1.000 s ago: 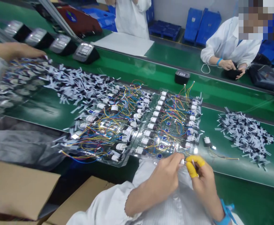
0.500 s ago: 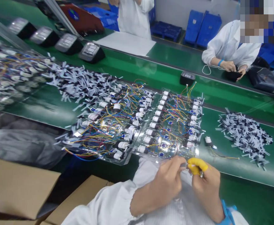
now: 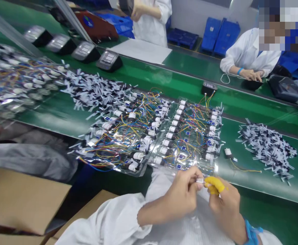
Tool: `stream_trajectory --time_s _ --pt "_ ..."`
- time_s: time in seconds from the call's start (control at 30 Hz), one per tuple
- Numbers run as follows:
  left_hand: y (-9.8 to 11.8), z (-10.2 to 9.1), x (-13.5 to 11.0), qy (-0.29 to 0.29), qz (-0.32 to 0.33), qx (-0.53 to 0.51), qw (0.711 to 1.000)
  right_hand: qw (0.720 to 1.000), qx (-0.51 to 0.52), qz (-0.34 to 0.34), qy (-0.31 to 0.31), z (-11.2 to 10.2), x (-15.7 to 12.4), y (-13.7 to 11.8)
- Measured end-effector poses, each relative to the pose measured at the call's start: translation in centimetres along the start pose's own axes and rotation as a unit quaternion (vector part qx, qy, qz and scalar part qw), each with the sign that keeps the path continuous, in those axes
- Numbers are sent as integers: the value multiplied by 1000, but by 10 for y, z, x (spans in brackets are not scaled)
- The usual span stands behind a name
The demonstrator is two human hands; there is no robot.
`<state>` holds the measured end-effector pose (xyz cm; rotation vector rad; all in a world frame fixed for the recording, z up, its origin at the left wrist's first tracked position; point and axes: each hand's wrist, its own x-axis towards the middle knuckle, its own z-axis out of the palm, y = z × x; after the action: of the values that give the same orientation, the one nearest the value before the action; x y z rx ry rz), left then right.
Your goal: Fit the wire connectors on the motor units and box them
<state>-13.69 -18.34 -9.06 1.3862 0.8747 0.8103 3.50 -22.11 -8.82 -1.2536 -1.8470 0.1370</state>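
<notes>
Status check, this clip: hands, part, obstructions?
Left hand pinching small white part. Right hand, yellow finger cots, right beside it. Clear tray of wired parts just beyond.

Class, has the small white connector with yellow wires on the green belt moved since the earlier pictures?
No. The white connector sits as far left of the heap of white-and-black pieces as before.

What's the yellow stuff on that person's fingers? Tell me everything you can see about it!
Those are finger cots: smooth, bright yellow, rubbery-looking covers on the fingers of the person's right hand. They sit bunched together, so they are hard to count. They touch a small white part held between both hands.
</notes>
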Motion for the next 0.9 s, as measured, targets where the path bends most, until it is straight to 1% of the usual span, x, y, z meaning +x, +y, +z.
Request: stream_trajectory --time_s 0.03,0.07,0.1,0.13,0.17,0.2,0.23,0.27,0.3,0.33,0.37,0.4,0.47,0.5,0.53,0.57,0.6,0.63,0.67,0.7,0.73,0.77,0.8,0.9 --pt "-3 4 -2 24 51 57 997 1000 -3 4 9 -1 1 -1" --pt "-7 7 -5 42 106 119 986 1000 2 16 13 -2 2 -1" --pt "-12 9 -7 54 161 180 969 999 16 38 4 -3 3 -1" --pt "-17 10 -8 54 209 235 948 996 40 74 -20 -5 4 0" --pt "-21 9 -9 42 248 284 925 988 74 122 -60 -7 5 1" --pt "-24 8 -10 23 275 324 905 970 121 178 -113 -9 6 2" --pt "-26 6 -11 1 294 351 889 940 177 237 -169 -12 6 4" --pt "-25 3 -12 -22 306 364 879 902 235 290 -217 -16 6 5" --pt "-22 0 -12 -43 313 366 876 862 291 333 -248 -20 4 6" --pt "-17 -3 -13 -62 315 359 876 827 339 363 -263 -25 1 7" --pt "-11 -6 -14 -75 316 348 879 801 377 382 -264 -31 -3 7" --pt "-4 -8 -14 -82 318 339 881 785 406 393 -255 -37 -8 9" --pt "8 -11 -17 -81 325 337 880 771 452 384 -232 -54 -20 11" --pt "11 -13 -19 -76 329 341 877 774 469 365 -218 -64 -26 13" --pt "13 -14 -21 -75 331 344 875 787 475 341 -199 -75 -32 16" --pt "13 -16 -23 -79 331 343 876 809 462 319 -176 -85 -36 18" --pt "12 -18 -25 -84 326 338 879 840 427 301 -147 -94 -38 21" --pt "10 -22 -26 -89 317 330 885 877 366 290 -113 -102 -40 24" --pt "9 -25 -27 -88 305 323 892 913 287 281 -77 -107 -40 29" --pt "7 -30 -27 -81 288 321 898 940 205 268 -47 -109 -39 34" --pt "7 -35 -25 -70 269 323 905 958 137 249 -28 -107 -37 40" --pt "8 -39 -22 -57 247 327 910 970 88 226 -16 -102 -36 47" --pt "9 -44 -17 -43 224 331 916 977 62 202 -15 -94 -34 56" --pt "16 -54 5 -2 151 324 934 986 58 154 -30 -58 -32 83"
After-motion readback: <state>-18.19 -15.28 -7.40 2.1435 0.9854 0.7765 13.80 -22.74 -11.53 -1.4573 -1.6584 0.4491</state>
